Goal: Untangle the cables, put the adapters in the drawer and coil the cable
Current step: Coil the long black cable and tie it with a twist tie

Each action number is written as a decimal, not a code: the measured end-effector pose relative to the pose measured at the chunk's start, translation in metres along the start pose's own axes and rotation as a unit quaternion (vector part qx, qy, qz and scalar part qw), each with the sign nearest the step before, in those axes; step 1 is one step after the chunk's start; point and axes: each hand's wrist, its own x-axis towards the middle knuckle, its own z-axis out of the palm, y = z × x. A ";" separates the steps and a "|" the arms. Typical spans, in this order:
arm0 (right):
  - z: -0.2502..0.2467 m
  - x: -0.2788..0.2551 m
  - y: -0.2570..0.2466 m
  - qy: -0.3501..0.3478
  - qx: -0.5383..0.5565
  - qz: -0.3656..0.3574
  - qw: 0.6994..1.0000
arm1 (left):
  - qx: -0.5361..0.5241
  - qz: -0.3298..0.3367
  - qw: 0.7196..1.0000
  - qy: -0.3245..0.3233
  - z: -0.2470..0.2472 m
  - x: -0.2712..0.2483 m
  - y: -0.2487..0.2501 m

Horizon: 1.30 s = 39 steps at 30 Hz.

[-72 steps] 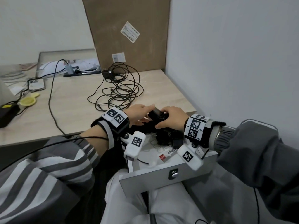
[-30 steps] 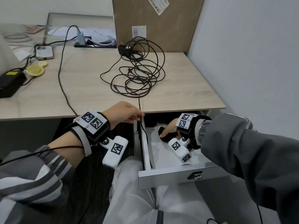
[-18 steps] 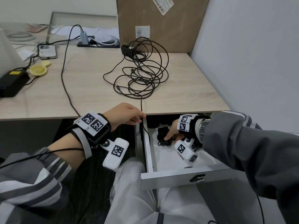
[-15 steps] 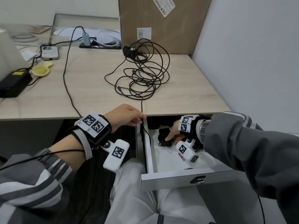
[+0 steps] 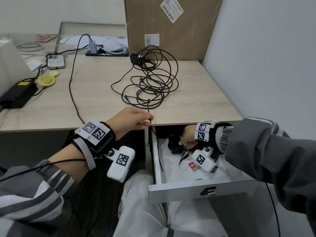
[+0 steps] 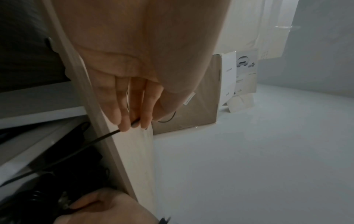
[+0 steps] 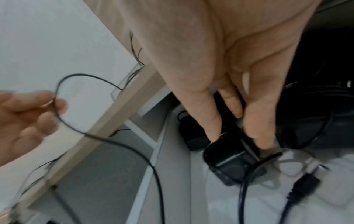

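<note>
The left hand (image 5: 130, 120) is pinching the thin black cable (image 5: 148, 106) at the desk edge (image 5: 196, 123) while the right hand (image 5: 188, 139) is gripping a black adapter (image 7: 228, 163) inside the open drawer (image 5: 196, 189), so a pull risks dragging the adapter out, because the cable is running down into the drawer.

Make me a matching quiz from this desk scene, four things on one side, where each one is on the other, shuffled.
Things:
1. phone
2. black adapter
3. cable tangle
4. cardboard box

Places:
A. in the open drawer, under the right hand
B. standing at the desk's back edge
C. desk's far left
D. middle of the desk, one strand pinched by the left hand

Pairs: 1-C, 2-A, 3-D, 4-B
</note>
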 end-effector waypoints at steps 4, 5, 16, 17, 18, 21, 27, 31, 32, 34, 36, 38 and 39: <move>-0.009 -0.031 -0.007 0.002 0.094 -0.081 0.992 | -0.038 0.032 0.998 -0.026 0.011 -0.002 0.023; -0.016 -0.041 -0.012 0.036 0.110 -0.115 0.987 | -0.038 0.045 0.998 -0.030 0.014 -0.002 0.031; -0.096 -0.082 -0.060 0.182 0.345 -0.322 0.863 | -0.081 0.129 0.988 0.006 0.001 0.007 0.085; -0.106 -0.080 -0.059 0.211 0.355 -0.312 0.856 | -0.059 0.122 0.990 0.028 -0.005 0.010 0.084; -0.118 -0.076 -0.057 0.239 0.371 -0.302 0.845 | -0.031 0.111 0.992 0.051 -0.013 0.013 0.083; -0.158 -0.064 -0.048 0.318 0.433 -0.270 0.799 | 0.058 0.070 0.989 0.114 -0.036 0.028 0.074; -0.246 -0.035 -0.035 0.373 0.558 -0.168 0.722 | 0.101 -0.032 0.976 0.190 -0.062 0.073 0.064; -0.295 0.006 -0.030 0.414 0.483 -0.147 0.758 | 0.113 -0.040 0.975 0.186 -0.073 0.111 0.076; -0.299 0.013 -0.037 0.438 0.460 -0.133 0.761 | 0.119 -0.037 0.974 0.187 -0.075 0.121 0.082; -0.299 0.023 -0.059 0.466 0.391 -0.138 0.782 | 0.148 -0.045 0.971 0.183 -0.079 0.141 0.093; -0.294 0.031 -0.084 0.442 0.295 -0.169 0.830 | 0.193 -0.091 0.964 0.160 -0.082 0.160 0.100; -0.289 0.047 -0.105 0.392 0.202 -0.188 0.878 | 0.202 -0.141 0.962 0.118 -0.080 0.176 0.101; -0.285 0.053 -0.115 0.361 0.154 -0.196 0.899 | 0.183 -0.152 0.966 0.099 -0.077 0.183 0.099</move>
